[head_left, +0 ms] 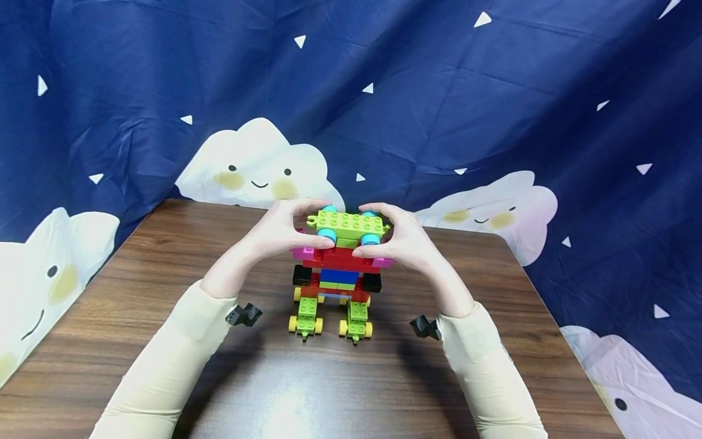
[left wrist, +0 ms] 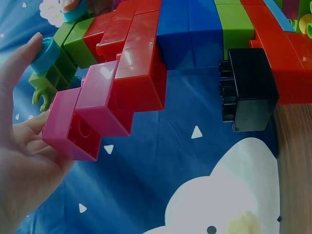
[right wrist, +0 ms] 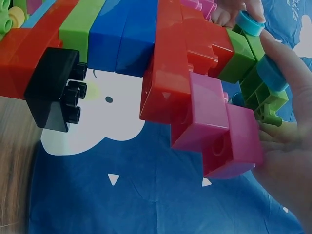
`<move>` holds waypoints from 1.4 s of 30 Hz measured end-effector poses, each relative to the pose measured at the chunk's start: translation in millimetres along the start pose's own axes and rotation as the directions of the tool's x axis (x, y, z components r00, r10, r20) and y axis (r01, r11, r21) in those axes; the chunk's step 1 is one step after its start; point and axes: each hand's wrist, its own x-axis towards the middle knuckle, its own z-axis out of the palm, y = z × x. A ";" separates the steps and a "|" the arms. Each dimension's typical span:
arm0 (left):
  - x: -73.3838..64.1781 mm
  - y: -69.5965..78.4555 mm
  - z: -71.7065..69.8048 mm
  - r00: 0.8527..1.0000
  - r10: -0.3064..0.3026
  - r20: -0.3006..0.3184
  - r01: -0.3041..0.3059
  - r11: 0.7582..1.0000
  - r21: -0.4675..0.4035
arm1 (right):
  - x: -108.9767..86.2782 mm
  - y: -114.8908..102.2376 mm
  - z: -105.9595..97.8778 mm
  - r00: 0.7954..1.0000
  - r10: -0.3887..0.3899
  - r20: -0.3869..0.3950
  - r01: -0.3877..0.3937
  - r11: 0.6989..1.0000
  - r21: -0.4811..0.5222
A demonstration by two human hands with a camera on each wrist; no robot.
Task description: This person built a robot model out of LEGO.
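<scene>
A tall figure of toy building blocks stands on the table, topped by a lime green wheeled base (head_left: 350,225) with blue wheels. My left hand (head_left: 276,230) grips the base's left end, its thumb on the near blue wheel (left wrist: 45,56) and its fingers at the far side. At the right end my right hand (head_left: 407,239) holds the base the same way, thumb against a blue wheel (right wrist: 271,73). Below come red blocks (head_left: 341,260), pink blocks (left wrist: 73,124) stepping out at each side, blue blocks (head_left: 340,277) and black blocks (right wrist: 52,90). Two green feet (head_left: 307,314) with yellow wheels stand lowest.
The brown wooden table (head_left: 208,244) reaches back to a dark blue curtain (head_left: 384,55) printed with white clouds and triangles. Small black devices (head_left: 244,314) sit at both wrists, beside the cream sleeves (head_left: 181,341).
</scene>
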 end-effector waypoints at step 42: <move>2.5 2.9 -6.6 0.995 -0.068 0.067 0.061 0.993 0.103 | 3.4 -2.5 -2.0 0.997 0.027 0.077 -0.022 0.998 -0.063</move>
